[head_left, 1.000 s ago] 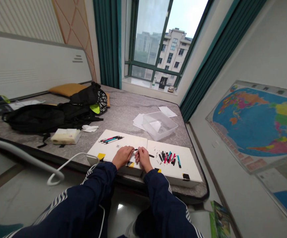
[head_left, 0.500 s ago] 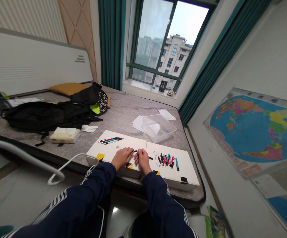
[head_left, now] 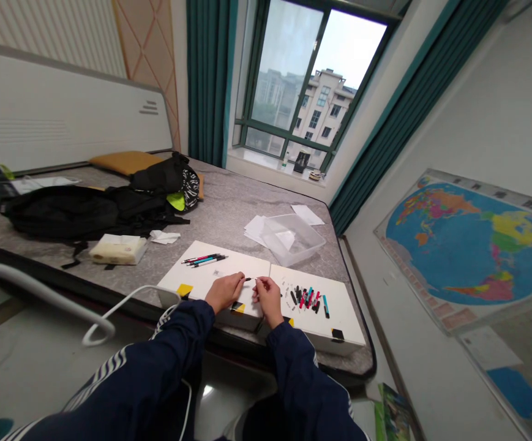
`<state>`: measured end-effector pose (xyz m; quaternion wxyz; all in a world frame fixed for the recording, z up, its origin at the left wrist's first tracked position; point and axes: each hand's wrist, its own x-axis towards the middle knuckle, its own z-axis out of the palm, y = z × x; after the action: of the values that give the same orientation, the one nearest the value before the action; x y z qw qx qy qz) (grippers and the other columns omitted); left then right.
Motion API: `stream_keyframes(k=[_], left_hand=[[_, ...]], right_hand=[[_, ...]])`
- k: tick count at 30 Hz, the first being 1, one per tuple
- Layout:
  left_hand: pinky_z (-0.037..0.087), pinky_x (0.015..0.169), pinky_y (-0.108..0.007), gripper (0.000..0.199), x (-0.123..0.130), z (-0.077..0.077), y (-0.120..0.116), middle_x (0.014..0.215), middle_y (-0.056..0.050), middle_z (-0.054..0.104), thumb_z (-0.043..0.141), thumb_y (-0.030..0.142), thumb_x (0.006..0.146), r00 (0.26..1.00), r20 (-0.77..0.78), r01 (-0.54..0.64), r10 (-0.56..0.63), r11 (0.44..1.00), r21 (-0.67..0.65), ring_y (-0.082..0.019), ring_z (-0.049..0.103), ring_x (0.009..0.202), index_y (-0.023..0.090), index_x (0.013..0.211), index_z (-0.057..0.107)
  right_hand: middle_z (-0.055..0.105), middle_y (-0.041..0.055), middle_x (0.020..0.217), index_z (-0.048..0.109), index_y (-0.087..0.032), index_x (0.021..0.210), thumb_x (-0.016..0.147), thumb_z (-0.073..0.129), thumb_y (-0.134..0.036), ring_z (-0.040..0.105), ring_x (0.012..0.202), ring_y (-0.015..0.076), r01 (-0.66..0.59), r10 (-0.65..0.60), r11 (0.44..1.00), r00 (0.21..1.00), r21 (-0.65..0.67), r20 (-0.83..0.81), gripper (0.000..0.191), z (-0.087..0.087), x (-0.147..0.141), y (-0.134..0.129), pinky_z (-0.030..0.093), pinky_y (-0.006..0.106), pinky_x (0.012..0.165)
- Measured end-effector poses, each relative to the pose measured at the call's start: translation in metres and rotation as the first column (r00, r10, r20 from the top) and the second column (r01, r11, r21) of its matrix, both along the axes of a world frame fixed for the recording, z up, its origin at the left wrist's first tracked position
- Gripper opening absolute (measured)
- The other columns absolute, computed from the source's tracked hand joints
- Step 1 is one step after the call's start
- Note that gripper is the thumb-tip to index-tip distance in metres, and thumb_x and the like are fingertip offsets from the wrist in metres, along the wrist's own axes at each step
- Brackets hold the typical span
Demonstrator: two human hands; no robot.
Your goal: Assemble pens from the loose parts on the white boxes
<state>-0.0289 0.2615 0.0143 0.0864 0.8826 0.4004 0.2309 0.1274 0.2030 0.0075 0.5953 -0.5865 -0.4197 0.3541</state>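
My left hand (head_left: 227,291) is closed around a dark pen part, and its black end (head_left: 248,280) pokes out past the fingertips. Just to the right, my right hand (head_left: 268,299) pinches something small and pale near that end, too tiny to name. A narrow gap separates the fingertips of the two hands. Both hands are over the white boxes (head_left: 242,264). Several pens (head_left: 205,260) lie side by side on the left box. Loose black, red and blue pen parts (head_left: 309,299) are heaped on the right box, with small clear bits beside them.
Behind the boxes, a clear plastic bin (head_left: 293,242) stands on the bed by white papers (head_left: 308,214). To the left are a tissue pack (head_left: 119,249), a black backpack (head_left: 63,211) and a white curved tube (head_left: 40,285). A world map (head_left: 468,239) hangs at right.
My hands have drawn slightly apart, so a gap shows between the fingertips. The black piece that stuck out to the right of my right hand no longer shows there.
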Motion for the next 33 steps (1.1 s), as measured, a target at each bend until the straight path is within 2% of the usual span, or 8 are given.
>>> stream_keyframes(k=[2,3,7,10,12,18,24,33], left_hand=[[0.04,0.066,-0.026,0.03,0.0,0.0,0.0,0.09,-0.004,0.068,0.029,0.036,0.099,1.0,0.005,0.002,-0.002,1.0,-0.001,-0.017,0.064,0.079,0.022,0.103,0.055],[0.04,0.066,-0.026,0.03,0.0,0.0,0.0,0.09,-0.004,0.068,0.03,0.037,0.099,1.0,0.006,0.001,-0.001,1.0,-0.002,-0.017,0.064,0.079,0.022,0.102,0.055],[0.04,0.066,-0.026,0.03,-0.001,0.0,0.0,0.09,-0.005,0.069,0.032,0.04,0.098,1.0,0.022,-0.01,0.01,1.0,-0.009,-0.018,0.064,0.079,0.022,0.1,0.056],[0.04,0.066,-0.026,0.031,-0.001,0.0,0.0,0.089,-0.005,0.068,0.033,0.042,0.098,0.999,0.031,-0.018,0.019,1.0,-0.018,-0.018,0.064,0.08,0.022,0.098,0.057],[0.04,0.066,-0.026,0.032,-0.001,0.0,0.0,0.088,-0.005,0.068,0.034,0.042,0.097,1.0,0.017,-0.024,0.025,1.0,-0.018,-0.018,0.064,0.079,0.022,0.096,0.058],[0.039,0.065,-0.027,0.033,-0.001,0.001,0.0,0.085,-0.006,0.068,0.035,0.043,0.096,0.999,-0.023,-0.041,0.041,0.999,0.003,-0.019,0.063,0.079,0.021,0.093,0.059],[0.04,0.066,-0.027,0.03,-0.001,0.004,-0.001,0.086,-0.007,0.068,0.039,0.042,0.094,0.999,-0.021,-0.046,0.046,0.999,-0.007,-0.019,0.063,0.08,0.02,0.093,0.06],[0.04,0.067,-0.028,0.03,-0.001,0.001,0.0,0.086,-0.007,0.068,0.04,0.043,0.093,0.997,-0.012,-0.082,0.082,0.997,-0.001,-0.02,0.063,0.081,0.021,0.092,0.06]], right_hand=[[0.065,0.0037,0.071,0.064,-0.017,0.093,0.081,0.059,-0.046,0.059,0.056,0.0156,0.012,-0.011,1.0,0.974,-0.005,0.226,0.032,0.017,0.025,-0.011,0.046,0.024,0.045],[0.067,0.0051,0.075,0.066,-0.017,0.092,0.081,0.059,-0.044,0.06,0.06,0.0167,0.039,-0.037,0.999,0.931,0.0,0.362,0.03,0.026,0.042,-0.016,0.047,0.025,0.05],[0.071,0.0075,0.081,0.071,-0.017,0.081,0.079,0.06,-0.03,0.063,0.072,0.0193,0.145,0.008,0.981,0.624,-0.126,0.782,0.017,0.053,0.117,-0.023,0.047,0.029,0.071],[0.072,0.0108,0.087,0.075,-0.016,0.08,0.076,0.062,-0.021,0.064,0.083,0.0218,0.198,0.151,0.948,0.411,-0.249,0.899,0.014,0.055,0.154,-0.016,0.043,0.028,0.079],[0.072,0.0118,0.091,0.076,-0.016,0.082,0.076,0.062,-0.018,0.065,0.087,0.0226,0.21,0.222,0.93,0.337,-0.303,0.915,0.016,0.052,0.164,-0.009,0.042,0.027,0.079],[0.073,0.0126,0.092,0.078,-0.016,0.086,0.077,0.063,-0.019,0.065,0.088,0.0229,0.185,0.309,0.913,0.273,-0.364,0.911,0.018,0.044,0.164,0.006,0.042,0.026,0.078],[0.073,0.012,0.089,0.078,-0.017,0.084,0.077,0.065,-0.021,0.066,0.086,0.022,0.158,0.336,0.912,0.245,-0.379,0.909,0.016,0.045,0.171,0.002,0.042,0.025,0.077],[0.074,0.0106,0.088,0.079,-0.019,0.086,0.077,0.067,-0.023,0.067,0.086,0.0218,0.14,0.331,0.916,0.266,-0.376,0.905,0.015,0.048,0.169,-0.004,0.042,0.025,0.079]])
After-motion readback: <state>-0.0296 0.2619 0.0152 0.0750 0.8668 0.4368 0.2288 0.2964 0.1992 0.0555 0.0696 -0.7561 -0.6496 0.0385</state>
